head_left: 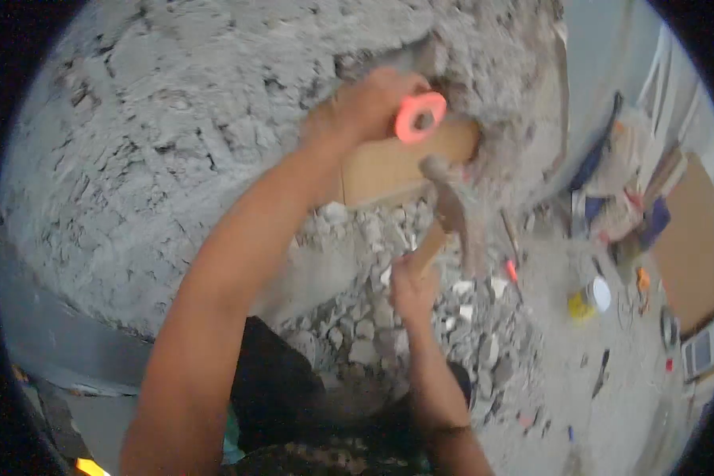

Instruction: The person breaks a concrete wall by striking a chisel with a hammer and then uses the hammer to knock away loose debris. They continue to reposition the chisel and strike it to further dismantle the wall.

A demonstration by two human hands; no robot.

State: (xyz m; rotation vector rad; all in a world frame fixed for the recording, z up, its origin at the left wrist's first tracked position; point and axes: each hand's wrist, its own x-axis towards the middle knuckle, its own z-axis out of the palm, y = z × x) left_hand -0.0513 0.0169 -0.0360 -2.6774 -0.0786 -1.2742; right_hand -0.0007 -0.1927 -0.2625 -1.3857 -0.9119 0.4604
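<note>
Rough plaster wall [174, 119], rubble [373, 325] below: left hand [365, 103] grips apparently a chisel guard [420, 117]; right hand [412, 289] clenches hammer [452, 206]. Chipping underway; next blow needs square aim

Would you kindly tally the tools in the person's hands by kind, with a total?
Chisel, pink guard, in left hand: 1
Hammer, in right hand: 1
Total: 2

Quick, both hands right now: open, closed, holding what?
Left hand: closed around a tool with an orange-pink guard, held against the rough wall.
Right hand: closed on the wooden handle of a hammer.
</note>
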